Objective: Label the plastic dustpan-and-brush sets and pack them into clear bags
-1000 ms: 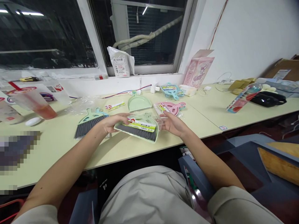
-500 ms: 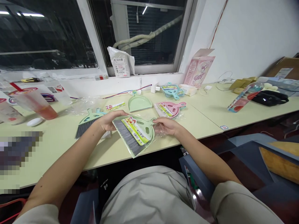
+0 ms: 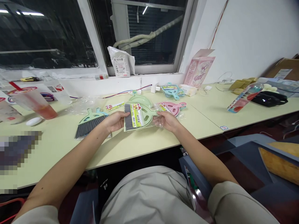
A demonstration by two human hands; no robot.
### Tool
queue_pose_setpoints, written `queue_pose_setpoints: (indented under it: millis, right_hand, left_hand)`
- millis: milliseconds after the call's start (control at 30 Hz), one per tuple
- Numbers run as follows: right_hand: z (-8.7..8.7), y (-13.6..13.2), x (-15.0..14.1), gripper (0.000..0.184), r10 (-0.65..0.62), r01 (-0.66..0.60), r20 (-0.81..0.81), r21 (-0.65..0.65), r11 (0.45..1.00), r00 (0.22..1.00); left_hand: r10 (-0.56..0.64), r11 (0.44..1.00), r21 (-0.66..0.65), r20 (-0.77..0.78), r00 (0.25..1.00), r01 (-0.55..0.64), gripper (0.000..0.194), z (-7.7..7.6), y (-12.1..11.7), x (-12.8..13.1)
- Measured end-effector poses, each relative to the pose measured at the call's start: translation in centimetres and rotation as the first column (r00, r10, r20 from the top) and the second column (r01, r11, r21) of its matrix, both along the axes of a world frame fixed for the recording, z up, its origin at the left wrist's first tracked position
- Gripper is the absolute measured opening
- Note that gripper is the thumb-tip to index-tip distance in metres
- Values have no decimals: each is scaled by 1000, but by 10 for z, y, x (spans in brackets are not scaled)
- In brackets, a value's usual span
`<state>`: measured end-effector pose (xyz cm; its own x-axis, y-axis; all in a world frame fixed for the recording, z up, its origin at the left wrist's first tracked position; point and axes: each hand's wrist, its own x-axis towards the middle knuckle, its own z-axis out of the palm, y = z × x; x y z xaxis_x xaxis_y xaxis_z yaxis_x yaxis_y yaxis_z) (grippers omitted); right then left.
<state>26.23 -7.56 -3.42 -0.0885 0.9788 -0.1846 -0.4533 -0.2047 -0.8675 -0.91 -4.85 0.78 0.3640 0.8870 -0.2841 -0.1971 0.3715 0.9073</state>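
Observation:
Both my hands hold a packaged green brush-and-dustpan set (image 3: 137, 116) just above the pale table (image 3: 144, 143). My left hand (image 3: 115, 121) grips its bristle end. My right hand (image 3: 167, 120) pinches the handle end through the clear plastic wrap. A colourful paper label lies across the grey bristles. A loose green brush (image 3: 90, 122) lies on the table just left of my left hand. A green dustpan (image 3: 137, 99) sits right behind the held set.
A pink packaged set (image 3: 173, 107) and a blue one (image 3: 171, 89) lie farther back right. A cup with a red drink (image 3: 35, 102) stands at far left. A pink box (image 3: 198, 70), a toy package (image 3: 244, 97) and a black bag (image 3: 268, 98) are at right.
The set has been turned in my hands and lifted back, from bristles pointing down toward me to bristles pointing left. My right hand has shifted to the handle end.

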Motion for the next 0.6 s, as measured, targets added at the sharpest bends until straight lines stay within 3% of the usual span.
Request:
queue_pose_setpoints:
  millis: [300,433,600]
  right_hand:
    - [-2,0,-5,18,81,-79,-35,41,996,996]
    - [-5,3,-5,15,14,-12,-61,27,1000,998]
    - [-5,5,-1,22,-75,77,-68,21,997,995]
  left_hand:
    - [125,989,87,-110,986,-116,17,-15,-1,12]
    - [199,976,93,-22,980,-196,24,-18,1,15]
    - [156,987,37,24,987,-157,22,-12,8,7]
